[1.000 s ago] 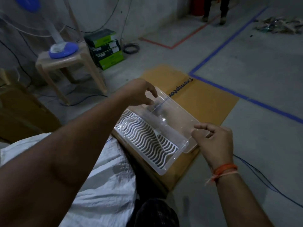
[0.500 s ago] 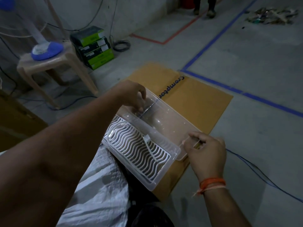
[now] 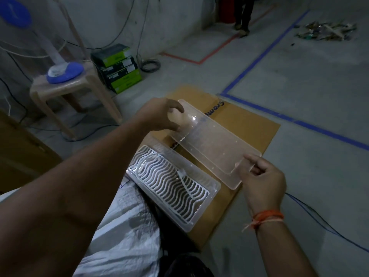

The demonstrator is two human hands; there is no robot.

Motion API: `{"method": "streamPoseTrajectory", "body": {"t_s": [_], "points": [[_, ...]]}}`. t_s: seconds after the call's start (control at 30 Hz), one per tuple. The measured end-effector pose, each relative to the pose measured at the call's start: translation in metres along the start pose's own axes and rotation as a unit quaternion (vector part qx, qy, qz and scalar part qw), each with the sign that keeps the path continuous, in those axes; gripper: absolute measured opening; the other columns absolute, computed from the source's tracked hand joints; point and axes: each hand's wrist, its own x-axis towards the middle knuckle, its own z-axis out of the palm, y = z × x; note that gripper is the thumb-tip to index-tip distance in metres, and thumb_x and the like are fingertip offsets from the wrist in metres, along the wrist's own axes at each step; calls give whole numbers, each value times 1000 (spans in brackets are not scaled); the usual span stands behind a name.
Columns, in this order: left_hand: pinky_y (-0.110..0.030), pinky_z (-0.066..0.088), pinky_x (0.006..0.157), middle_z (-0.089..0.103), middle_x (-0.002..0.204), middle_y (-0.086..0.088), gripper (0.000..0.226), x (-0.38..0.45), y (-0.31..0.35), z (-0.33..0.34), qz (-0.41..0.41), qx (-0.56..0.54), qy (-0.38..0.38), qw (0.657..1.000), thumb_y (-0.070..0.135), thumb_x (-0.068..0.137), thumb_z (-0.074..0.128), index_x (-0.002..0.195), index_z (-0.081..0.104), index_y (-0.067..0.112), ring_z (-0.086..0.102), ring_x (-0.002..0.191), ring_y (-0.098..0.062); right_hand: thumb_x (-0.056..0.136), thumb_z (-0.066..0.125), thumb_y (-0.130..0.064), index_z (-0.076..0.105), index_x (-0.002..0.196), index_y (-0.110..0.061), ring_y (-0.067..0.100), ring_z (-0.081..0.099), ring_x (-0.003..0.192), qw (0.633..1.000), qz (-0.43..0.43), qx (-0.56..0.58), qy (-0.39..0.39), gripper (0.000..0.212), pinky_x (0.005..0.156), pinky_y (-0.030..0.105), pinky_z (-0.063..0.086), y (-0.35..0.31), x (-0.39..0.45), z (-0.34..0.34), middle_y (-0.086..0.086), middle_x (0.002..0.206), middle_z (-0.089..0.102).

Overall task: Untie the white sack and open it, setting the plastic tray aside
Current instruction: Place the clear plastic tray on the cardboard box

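Over cardboard (image 3: 249, 124) | both hands (image 3: 159, 114) (image 3: 261, 178) pinch clear tray (image 3: 215, 144) | second tray (image 3: 214, 185) holds white wavy rack (image 3: 169, 182)

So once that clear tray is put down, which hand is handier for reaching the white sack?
Probably the left hand: its arm stretches right over the white sack. The right hand holds the clear tray on the far side.
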Motion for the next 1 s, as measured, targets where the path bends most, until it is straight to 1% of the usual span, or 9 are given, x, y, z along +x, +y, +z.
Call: {"method": "streamPoseTrajectory", "body": {"t_s": [0.13, 0.27, 0.37, 0.47, 0.57, 0.63, 0.7, 0.9, 1.0], "points": [[-38, 53, 93, 72, 134, -7, 65, -19, -1, -20, -13, -42, 40, 998, 38, 74, 95, 133, 70, 29, 66, 124, -27, 82, 83, -11, 79, 112, -26, 10, 48, 58, 997, -71, 11, 15, 33, 61, 20, 46, -29, -2, -6, 4, 78, 57], [-35, 54, 85, 68, 127, -5, 61, -47, -1, -35, -29, -91, 76, 993, 35, 78, 92, 131, 64, 27, 65, 117, -23, 83, 80, -5, 79, 102, -19, 13, 48, 61, 981, -187, -20, 47, 24, 61, 3, 42, -56, -16, -13, 4, 81, 56], [-39, 60, 86, 67, 123, -7, 53, -75, -8, -45, -71, -245, 89, 963, 36, 88, 84, 128, 54, 21, 68, 109, -24, 79, 78, 3, 79, 92, -13, 25, 56, 69, 958, -270, -51, 76, 21, 71, 0, 38, -68, -32, -18, 5, 83, 66], [-43, 59, 84, 69, 121, -22, 53, -102, -25, -52, -116, -423, 117, 891, 41, 97, 75, 133, 47, 15, 71, 108, -37, 75, 78, 9, 79, 83, -11, 36, 67, 82, 929, -352, -71, 86, 21, 89, 3, 33, -69, -49, -21, 7, 91, 77], [-44, 55, 86, 66, 112, -23, 33, -123, -41, -52, -140, -514, 136, 835, 43, 102, 67, 122, 50, 23, 66, 104, -37, 73, 83, 12, 80, 80, -8, 32, 63, 91, 888, -443, -92, 78, 21, 92, 15, 39, -67, -74, -22, 10, 92, 79], [-46, 57, 92, 67, 113, -22, 16, -134, -51, -47, -156, -517, 143, 829, 38, 103, 68, 109, 58, 28, 69, 104, -37, 76, 81, 13, 80, 78, -5, 26, 54, 96, 863, -494, -89, 56, 18, 88, 27, 42, -61, -90, -21, 11, 99, 81], [-38, 58, 84, 68, 105, -17, 8, -142, -63, -40, -163, -502, 148, 836, 22, 100, 72, 104, 66, 20, 68, 93, -30, 78, 76, 13, 81, 79, -4, 29, 52, 99, 851, -518, -85, 24, 18, 86, 31, 45, -53, -103, -17, 8, 107, 80], [-14, 56, 67, 71, 104, -13, 30, -159, -86, -14, -120, -491, 156, 849, 3, 91, 78, 120, 72, 2, 73, 74, -4, 84, 62, 11, 78, 74, -5, 39, 58, 98, 838, -534, -105, -44, 24, 76, 43, 51, -32, -123, -9, 0, 121, 74], [-16, 59, 77, 71, 114, -18, 34, -158, -94, -1, -114, -508, 168, 837, 5, 87, 82, 120, 73, 5, 74, 89, -16, 77, 61, 13, 74, 68, -5, 37, 57, 101, 842, -525, -105, -73, 24, 80, 43, 50, -27, -123, -7, 4, 120, 76]]}}
